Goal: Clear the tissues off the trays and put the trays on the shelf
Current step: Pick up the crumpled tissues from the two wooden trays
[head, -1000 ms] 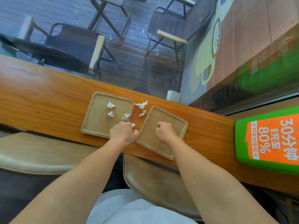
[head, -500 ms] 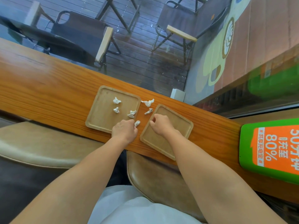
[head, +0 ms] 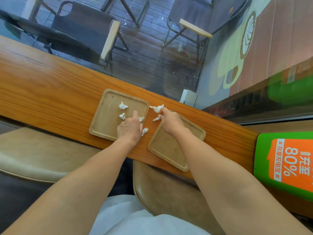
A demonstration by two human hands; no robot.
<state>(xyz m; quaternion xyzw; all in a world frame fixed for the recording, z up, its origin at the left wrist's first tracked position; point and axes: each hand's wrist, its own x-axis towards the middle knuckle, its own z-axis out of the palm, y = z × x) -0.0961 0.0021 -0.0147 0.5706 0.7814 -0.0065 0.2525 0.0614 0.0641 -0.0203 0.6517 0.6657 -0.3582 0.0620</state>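
Note:
Two square wooden trays lie on the wooden counter (head: pixel 50 92). The left tray (head: pixel 103 119) holds two crumpled white tissues (head: pixel 123 106) and a third tissue (head: pixel 141 118) by its right rim. My left hand (head: pixel 129 130) rests over that tray's near right corner, index finger stretched out beside the third tissue. The right tray (head: pixel 169 150) has no tissues on it. Three tissues lie on the counter between the trays: a large one (head: pixel 156 108), a small one (head: pixel 157 117) and one (head: pixel 145 131) by my left thumb. My right hand (head: pixel 171 123) pinches the small one.
A window runs along the counter's far edge, with folding chairs (head: pixel 81 31) outside. A small white box (head: pixel 188 99) stands at the far edge behind the right tray. A green and orange sign (head: pixel 288 163) is at the right. Padded stools (head: pixel 162 189) sit below the counter.
My right hand moved off the right tray forward to the tissues between the trays. My left hand slid forward over the left tray and extended its index finger.

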